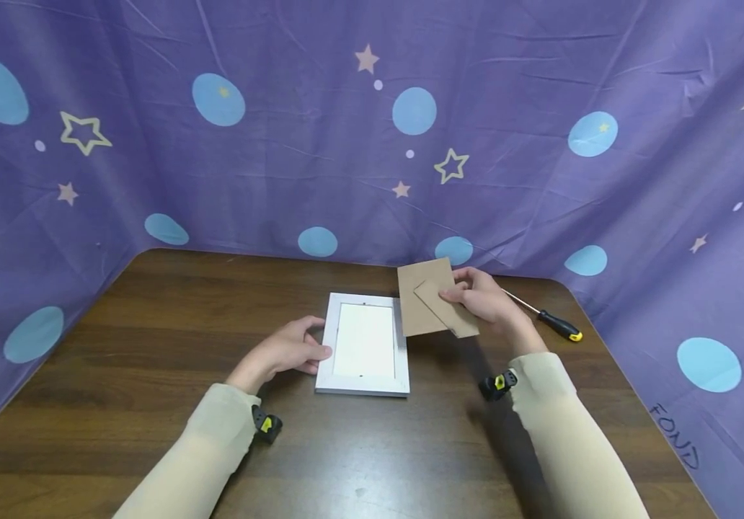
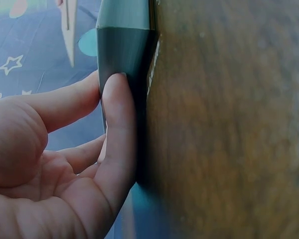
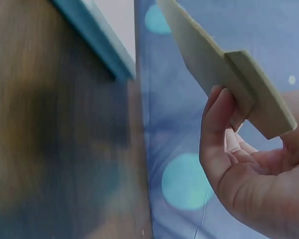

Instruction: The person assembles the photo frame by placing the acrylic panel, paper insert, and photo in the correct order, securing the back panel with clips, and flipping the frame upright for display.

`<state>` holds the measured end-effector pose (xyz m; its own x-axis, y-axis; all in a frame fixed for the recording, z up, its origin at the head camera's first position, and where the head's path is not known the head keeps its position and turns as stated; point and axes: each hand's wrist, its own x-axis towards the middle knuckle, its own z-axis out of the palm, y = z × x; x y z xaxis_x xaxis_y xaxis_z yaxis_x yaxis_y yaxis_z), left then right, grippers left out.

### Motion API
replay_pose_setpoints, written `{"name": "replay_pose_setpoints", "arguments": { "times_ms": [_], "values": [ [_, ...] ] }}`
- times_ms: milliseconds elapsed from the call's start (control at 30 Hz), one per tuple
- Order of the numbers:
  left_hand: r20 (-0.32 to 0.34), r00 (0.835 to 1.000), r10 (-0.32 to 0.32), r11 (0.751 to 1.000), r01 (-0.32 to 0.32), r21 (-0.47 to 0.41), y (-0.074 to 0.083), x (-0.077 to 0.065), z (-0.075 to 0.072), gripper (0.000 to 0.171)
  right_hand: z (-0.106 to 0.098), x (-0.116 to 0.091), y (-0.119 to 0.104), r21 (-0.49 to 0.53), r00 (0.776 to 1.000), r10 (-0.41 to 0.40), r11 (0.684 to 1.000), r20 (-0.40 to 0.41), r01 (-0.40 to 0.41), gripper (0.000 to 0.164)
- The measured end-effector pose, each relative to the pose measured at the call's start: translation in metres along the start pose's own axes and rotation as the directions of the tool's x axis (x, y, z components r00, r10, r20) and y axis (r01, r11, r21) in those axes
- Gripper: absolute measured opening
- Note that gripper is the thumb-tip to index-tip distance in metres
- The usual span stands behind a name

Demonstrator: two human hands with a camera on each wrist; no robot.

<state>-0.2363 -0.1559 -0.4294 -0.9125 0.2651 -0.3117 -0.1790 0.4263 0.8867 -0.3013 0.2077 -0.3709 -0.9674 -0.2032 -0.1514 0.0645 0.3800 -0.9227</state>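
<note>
A white picture frame [image 1: 401, 367] lies on the table, with a white panel [image 1: 364, 339] inside its border. My left hand [image 1: 290, 346] grips the frame's left side, and in the left wrist view its fingers [image 2: 120, 124] are against the frame's edge [image 2: 124, 47]. To the right of the frame, my right hand [image 1: 485, 294] pinches a brown backing board [image 1: 420, 317] by its right side, raised above the table. A slanted easel stand [image 1: 453, 310] lies across the board's face. The right wrist view shows the board [image 3: 204, 55] edge-on, tilted, with the stand [image 3: 264, 99] protruding from it.
Behind my right hand lies a screwdriver [image 1: 560, 324] with a black and yellow handle. The brown wooden table [image 1: 151, 346] meets a purple patterned curtain [image 1: 320, 144] at the back and sides. Black wrist devices [image 1: 267, 424] are worn over pale sleeves [image 1: 573, 432].
</note>
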Motion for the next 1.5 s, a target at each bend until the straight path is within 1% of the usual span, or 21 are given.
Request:
{"name": "replay_pose_setpoints", "arguments": {
  "times_ms": [200, 333, 533, 733, 867, 1167, 1500],
  "values": [
    [0.004, 1.0, -0.001, 1.0, 0.001, 0.0, 0.0, 0.0, 0.0, 0.072, 0.028, -0.009, -0.006, 0.099, 0.999, -0.045, 0.994, 0.006, 0.044, 0.048],
    [0.011, 1.0, 0.004, 1.0, -0.004, -0.008, 0.002, -0.001, 0.0, 0.072, 0.046, -0.015, -0.008, 0.135, 0.998, -0.061, 0.989, -0.004, 0.061, 0.046],
    [0.016, 1.0, 0.014, 1.0, -0.014, -0.006, 0.002, 0.0, 0.002, 0.071, 0.07, -0.015, -0.002, 0.165, 0.997, -0.069, 0.983, -0.038, 0.074, 0.04],
    [0.025, 0.999, 0.036, 0.999, -0.036, -0.025, 0.0, 0.002, 0.004, 0.071, 0.09, -0.013, 0.006, 0.151, 0.997, -0.06, 0.986, -0.057, 0.068, 0.042],
    [0.03, 0.998, 0.047, 0.998, -0.046, -0.033, -0.001, 0.002, 0.004, 0.072, 0.099, -0.014, 0.011, 0.172, 0.996, -0.06, 0.983, -0.065, 0.07, 0.042],
    [0.029, 0.999, 0.032, 0.999, -0.031, -0.045, 0.001, 0.002, 0.001, 0.073, 0.11, -0.012, 0.018, 0.2, 0.998, -0.036, 0.979, -0.049, 0.046, 0.042],
    [0.024, 0.999, 0.033, 0.999, -0.032, -0.038, -0.001, 0.001, 0.0, 0.073, 0.117, -0.011, 0.022, 0.166, 0.997, -0.051, 0.984, -0.055, 0.06, 0.04]
  ]
}}
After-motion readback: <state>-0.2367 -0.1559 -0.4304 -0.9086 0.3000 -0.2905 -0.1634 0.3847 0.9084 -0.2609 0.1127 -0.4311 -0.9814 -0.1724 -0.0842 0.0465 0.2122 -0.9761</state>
